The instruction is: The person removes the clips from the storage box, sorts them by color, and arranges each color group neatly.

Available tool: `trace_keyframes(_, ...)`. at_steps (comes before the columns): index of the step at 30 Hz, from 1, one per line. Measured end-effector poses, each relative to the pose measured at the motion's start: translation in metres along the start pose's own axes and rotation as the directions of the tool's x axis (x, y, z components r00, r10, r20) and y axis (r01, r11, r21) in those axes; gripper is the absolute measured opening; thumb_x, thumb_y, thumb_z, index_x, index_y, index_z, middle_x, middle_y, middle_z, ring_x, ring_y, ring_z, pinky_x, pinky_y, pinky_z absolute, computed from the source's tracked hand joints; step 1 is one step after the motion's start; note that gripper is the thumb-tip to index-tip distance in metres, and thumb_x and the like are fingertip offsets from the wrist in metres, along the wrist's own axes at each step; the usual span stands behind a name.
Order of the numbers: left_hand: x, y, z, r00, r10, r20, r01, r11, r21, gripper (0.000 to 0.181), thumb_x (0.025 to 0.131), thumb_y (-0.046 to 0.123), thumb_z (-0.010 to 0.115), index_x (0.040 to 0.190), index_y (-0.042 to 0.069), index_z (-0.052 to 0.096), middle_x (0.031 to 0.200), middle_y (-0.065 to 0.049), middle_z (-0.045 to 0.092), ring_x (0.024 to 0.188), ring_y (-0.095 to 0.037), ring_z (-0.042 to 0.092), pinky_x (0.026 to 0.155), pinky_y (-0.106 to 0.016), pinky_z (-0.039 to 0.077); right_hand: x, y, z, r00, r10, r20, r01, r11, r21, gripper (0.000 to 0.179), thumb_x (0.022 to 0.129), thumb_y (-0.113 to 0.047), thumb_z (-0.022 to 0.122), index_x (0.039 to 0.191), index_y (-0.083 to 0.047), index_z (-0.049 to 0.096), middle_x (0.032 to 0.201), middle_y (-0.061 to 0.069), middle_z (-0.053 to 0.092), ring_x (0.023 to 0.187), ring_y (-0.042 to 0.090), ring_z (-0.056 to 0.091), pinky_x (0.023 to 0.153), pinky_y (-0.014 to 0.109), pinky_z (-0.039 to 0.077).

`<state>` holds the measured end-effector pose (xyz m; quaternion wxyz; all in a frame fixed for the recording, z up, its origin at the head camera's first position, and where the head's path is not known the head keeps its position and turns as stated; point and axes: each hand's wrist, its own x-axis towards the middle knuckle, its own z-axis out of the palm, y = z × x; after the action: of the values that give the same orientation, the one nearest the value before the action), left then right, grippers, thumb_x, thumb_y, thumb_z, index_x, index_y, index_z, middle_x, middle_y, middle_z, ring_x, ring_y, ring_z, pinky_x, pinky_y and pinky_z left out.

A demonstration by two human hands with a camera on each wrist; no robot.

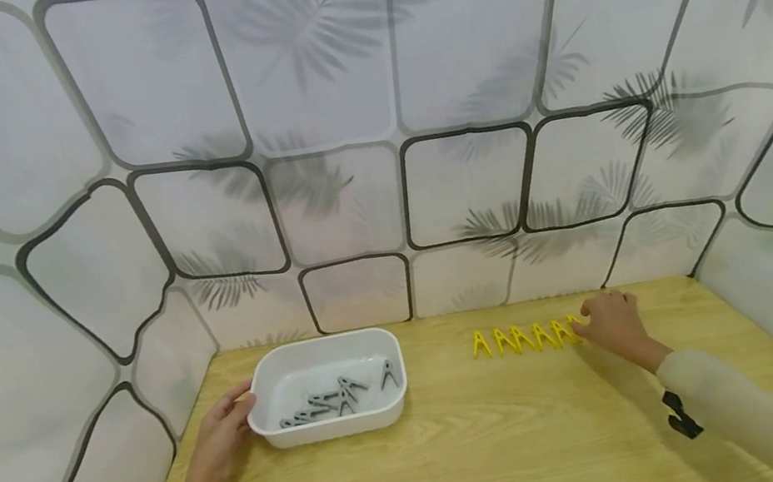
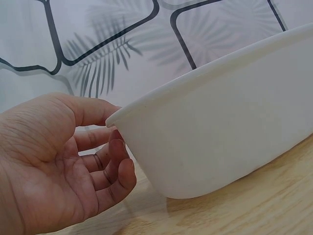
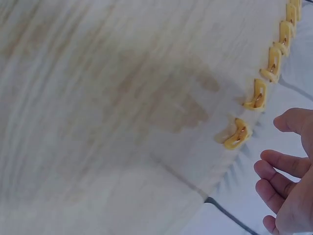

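1 wooden table meets patterned walls; left fingers grip tub, right fingers apart.

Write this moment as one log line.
Left hand: holding white tub by rim | Right hand: empty, beside row of yellow clothespins | Gray clothespins: inside tub

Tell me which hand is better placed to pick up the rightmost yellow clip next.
Probably the right hand: it is close beside the rightmost yellow clip and apparently holds nothing. The left hand grips the white basin at its left end, much farther from that clip.
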<state>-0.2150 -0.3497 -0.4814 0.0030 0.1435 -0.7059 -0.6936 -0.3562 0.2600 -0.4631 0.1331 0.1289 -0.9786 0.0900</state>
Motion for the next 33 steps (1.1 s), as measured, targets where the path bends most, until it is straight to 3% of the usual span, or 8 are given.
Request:
trace_keyframes(5, -0.002, 0.003, -0.001, 1.000, -0.003, -0.012, 0.004, 0.999, 0.036, 0.062, 0.105, 0.030, 0.059, 0.155, 0.001, 0.037, 0.108, 0.018, 0.061, 0.093, -0.002, 0.060, 0.081, -0.020, 0.052, 0.010, -0.020, -0.006, 0.998, -0.052, -0.032, 0.052, 0.999, -0.006, 0.027, 0.085, -0.023, 0.078, 0.094, 0.003, 0.076, 0.092, 0.024, 0.069, 0.087, 0.045, 0.057, 0.088, 0.069, 0.037)
trace_keyframes(10, -0.002, 0.001, -0.002, 1.000, -0.011, -0.007, 0.011, 1.000, -0.004, 0.062, 0.105, 0.029, 0.059, 0.155, 0.002, 0.037, 0.114, 0.014, 0.060, 0.097, -0.005, 0.060, 0.084, -0.020, 0.053, 0.026, -0.051, -0.013, 0.988, -0.135, -0.072, 0.133, 0.991, -0.030, 0.023, 0.085, -0.020, 0.077, 0.095, 0.001, 0.076, 0.090, 0.019, 0.068, 0.084, 0.039, 0.055, 0.087, 0.064, 0.038)
trace_keyframes(18, -0.002, 0.000, -0.004, 1.000, 0.000, -0.013, 0.000, 0.999, 0.041, 0.062, 0.105, 0.031, 0.058, 0.155, 0.001, 0.036, 0.120, 0.010, 0.059, 0.097, -0.005, 0.060, 0.084, -0.020, 0.053, 0.061, -0.120, -0.026, 0.958, -0.261, -0.117, 0.266, 0.963, 0.033, 0.020, 0.089, -0.018, 0.074, 0.099, -0.001, 0.075, 0.092, 0.015, 0.067, 0.092, 0.039, 0.057, 0.095, 0.065, 0.038)
trace_keyframes(26, -0.003, -0.001, -0.003, 1.000, 0.018, -0.017, -0.018, 1.000, -0.007, 0.059, 0.105, 0.027, 0.059, 0.153, -0.001, 0.039, 0.107, 0.016, 0.062, 0.094, -0.005, 0.062, 0.082, -0.021, 0.053, 0.075, -0.198, -0.031, 0.902, -0.418, -0.110, 0.427, 0.901, 0.074, 0.017, 0.090, -0.018, 0.075, 0.102, -0.006, 0.076, 0.096, 0.010, 0.068, 0.089, 0.030, 0.054, 0.095, 0.058, 0.040)
trace_keyframes(33, -0.001, -0.002, 0.001, 1.000, 0.016, -0.008, -0.017, 0.999, -0.050, 0.058, 0.105, 0.026, 0.059, 0.153, 0.000, 0.039, 0.109, 0.013, 0.062, 0.096, -0.008, 0.061, 0.083, -0.022, 0.053, 0.069, -0.254, -0.021, 0.865, -0.501, -0.040, 0.499, 0.847, 0.184, 0.020, 0.093, -0.021, 0.075, 0.108, -0.008, 0.075, 0.102, 0.010, 0.068, 0.096, 0.030, 0.055, 0.101, 0.059, 0.038)
